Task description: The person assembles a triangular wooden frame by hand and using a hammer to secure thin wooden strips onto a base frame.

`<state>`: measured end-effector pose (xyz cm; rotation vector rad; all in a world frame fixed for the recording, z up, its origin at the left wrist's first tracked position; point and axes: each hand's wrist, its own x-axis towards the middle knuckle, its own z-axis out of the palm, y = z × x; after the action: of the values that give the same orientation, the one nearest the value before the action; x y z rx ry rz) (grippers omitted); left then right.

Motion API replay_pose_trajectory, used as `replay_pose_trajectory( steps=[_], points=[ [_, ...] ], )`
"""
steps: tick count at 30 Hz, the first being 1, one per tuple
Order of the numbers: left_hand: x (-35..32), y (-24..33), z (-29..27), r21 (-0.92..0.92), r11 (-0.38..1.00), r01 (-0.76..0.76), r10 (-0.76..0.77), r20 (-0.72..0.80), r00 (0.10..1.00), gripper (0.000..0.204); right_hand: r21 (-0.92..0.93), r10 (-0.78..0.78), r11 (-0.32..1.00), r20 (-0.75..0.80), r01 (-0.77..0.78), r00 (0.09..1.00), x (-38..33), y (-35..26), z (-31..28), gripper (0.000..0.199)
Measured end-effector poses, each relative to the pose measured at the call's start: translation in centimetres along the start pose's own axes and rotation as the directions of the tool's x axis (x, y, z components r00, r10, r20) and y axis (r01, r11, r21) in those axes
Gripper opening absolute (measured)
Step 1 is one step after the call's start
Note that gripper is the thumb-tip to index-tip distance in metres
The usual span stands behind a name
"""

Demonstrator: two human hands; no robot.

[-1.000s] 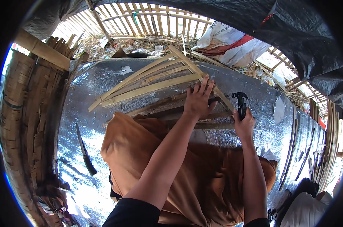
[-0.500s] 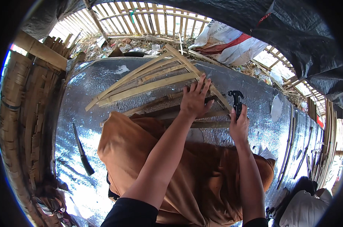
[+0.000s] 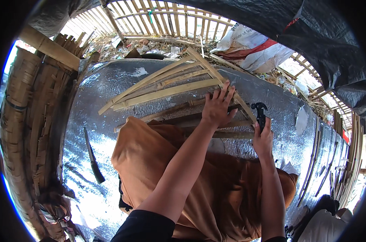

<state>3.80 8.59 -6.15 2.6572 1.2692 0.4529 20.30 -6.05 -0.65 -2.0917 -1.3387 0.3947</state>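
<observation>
A fan of split bamboo strips [image 3: 166,93] lies on the silvery sheet, joined to a slanting bamboo crosspiece [image 3: 210,67]. My left hand [image 3: 218,109] rests over the crosspiece and strip ends, palm down, its fingers spread. To its right, my right hand [image 3: 263,141] grips a small black claw hammer [image 3: 261,114]. The hammer's head points away from me, beside the crosspiece's lower right end. Darker strips [image 3: 179,108] lie nearer me, partly hidden under my left hand and forearm. Brown cloth [image 3: 150,153] covers my lap below the frame.
On the silvery sheet [image 3: 80,149] at left lies a long dark-handled knife [image 3: 95,163]. Thin dark sticks [image 3: 310,165] lie at right. Bamboo panels [image 3: 25,121] stand along the left side. A white and red sack [image 3: 255,48] and litter lie beyond, before a slatted fence [image 3: 162,20].
The whole view has shifted slightly, so the scene appears farther right. My left hand stays spread on the bamboo, and my right hand still holds the hammer beside it.
</observation>
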Motion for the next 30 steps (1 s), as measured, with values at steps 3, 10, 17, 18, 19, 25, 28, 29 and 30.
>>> replay_pose_trajectory(
  steps=[3,10,17,18,19,25,28,29,30],
  points=[
    [0.0,0.1,0.1,0.006,1.000,-0.003,0.003,-0.012,1.000,0.085,0.021,-0.001,1.000,0.026,0.000,1.000,-0.1,0.1,-0.1,0.040],
    [0.0,-0.2,0.4,0.008,1.000,0.005,-0.005,-0.016,1.000,0.088,-0.104,-0.021,0.994,0.033,0.024,0.999,-0.5,0.6,0.9,0.040],
    [0.2,0.1,0.5,0.008,1.000,-0.006,0.006,-0.041,0.999,0.089,-0.175,-0.188,0.967,0.003,0.186,0.982,-0.7,1.9,1.6,0.041],
    [0.1,0.1,0.5,0.000,1.000,-0.004,0.004,-0.032,0.999,0.088,-0.181,-0.180,0.967,0.003,0.178,0.984,-0.8,1.8,1.5,0.041],
    [0.0,0.1,0.5,-0.008,1.000,-0.002,0.002,-0.022,1.000,0.088,-0.183,-0.137,0.973,0.032,0.140,0.990,-0.8,1.6,1.5,0.041],
    [0.2,0.0,0.4,0.016,1.000,-0.005,0.006,-0.023,1.000,0.087,-0.175,-0.019,0.984,0.077,0.032,0.997,-0.8,1.1,1.5,0.043],
    [0.2,-0.1,0.4,0.016,1.000,-0.008,0.009,-0.015,1.000,0.086,-0.138,0.071,0.989,0.139,-0.051,0.988,-0.3,0.1,0.9,0.042],
    [0.1,-0.1,0.5,0.020,1.000,-0.006,0.007,-0.013,1.000,0.086,-0.138,0.073,0.989,0.136,-0.054,0.988,-0.3,0.2,1.0,0.042],
    [0.2,0.0,0.4,0.018,1.000,-0.011,0.012,-0.013,1.000,0.086,-0.150,0.073,0.987,0.131,-0.053,0.989,-0.4,0.3,1.1,0.041]
  ],
)
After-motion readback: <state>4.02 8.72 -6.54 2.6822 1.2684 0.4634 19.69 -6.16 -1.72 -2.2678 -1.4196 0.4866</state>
